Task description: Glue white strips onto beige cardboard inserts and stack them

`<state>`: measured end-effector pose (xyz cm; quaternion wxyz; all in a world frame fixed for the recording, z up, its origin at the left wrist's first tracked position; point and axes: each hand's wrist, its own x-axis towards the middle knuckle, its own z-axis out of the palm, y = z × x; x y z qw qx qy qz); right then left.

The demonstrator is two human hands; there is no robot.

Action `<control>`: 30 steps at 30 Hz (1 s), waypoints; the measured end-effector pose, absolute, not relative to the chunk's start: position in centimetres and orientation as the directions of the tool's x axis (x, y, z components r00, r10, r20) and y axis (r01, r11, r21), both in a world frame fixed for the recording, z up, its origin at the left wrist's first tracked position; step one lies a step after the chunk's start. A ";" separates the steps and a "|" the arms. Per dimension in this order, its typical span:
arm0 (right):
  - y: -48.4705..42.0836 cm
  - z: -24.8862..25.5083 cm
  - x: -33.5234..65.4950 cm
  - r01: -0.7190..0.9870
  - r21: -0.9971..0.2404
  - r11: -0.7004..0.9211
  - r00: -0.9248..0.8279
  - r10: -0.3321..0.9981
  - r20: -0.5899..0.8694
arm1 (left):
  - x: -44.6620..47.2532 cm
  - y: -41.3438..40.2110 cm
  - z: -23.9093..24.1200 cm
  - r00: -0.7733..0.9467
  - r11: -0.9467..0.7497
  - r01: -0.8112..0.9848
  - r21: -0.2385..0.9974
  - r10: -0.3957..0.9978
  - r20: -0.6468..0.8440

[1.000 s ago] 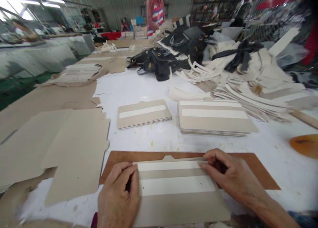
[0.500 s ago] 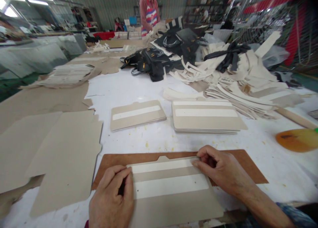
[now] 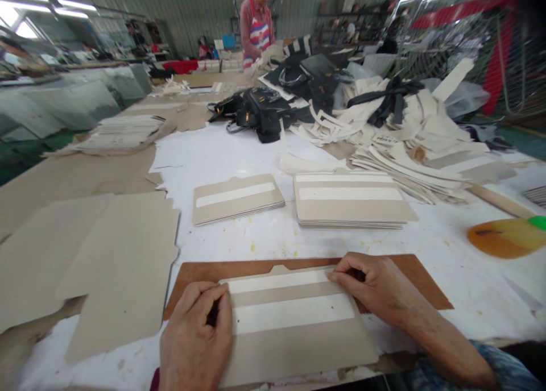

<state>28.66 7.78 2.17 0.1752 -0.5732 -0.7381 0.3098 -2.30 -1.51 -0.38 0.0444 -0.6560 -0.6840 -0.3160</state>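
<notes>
Pinching the left end of a narrow white strip [image 3: 281, 281] along the top edge of a flat beige rectangular panel [image 3: 298, 345], the left hand [image 3: 195, 328] has thumb and forefinger closed. The panel lies between both hands, partly over a flat brown board [image 3: 420, 278]. The right hand [image 3: 371, 283] pinches the strip's other end; whether the panel is gripped too, I cannot tell. Light, even tension should keep the strip straight.

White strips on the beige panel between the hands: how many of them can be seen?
2. The narrow white strip runs near the far edge of the beige panel; the wide white strip crosses its middle. Others under the panel would be hidden.
</notes>
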 end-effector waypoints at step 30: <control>5.1 -0.3 27.2 0.674 -0.140 0.726 -0.640 0.668 0.379 | 2.3 -2.8 1.1 0.077 -0.224 0.926 0.304 0.900 0.430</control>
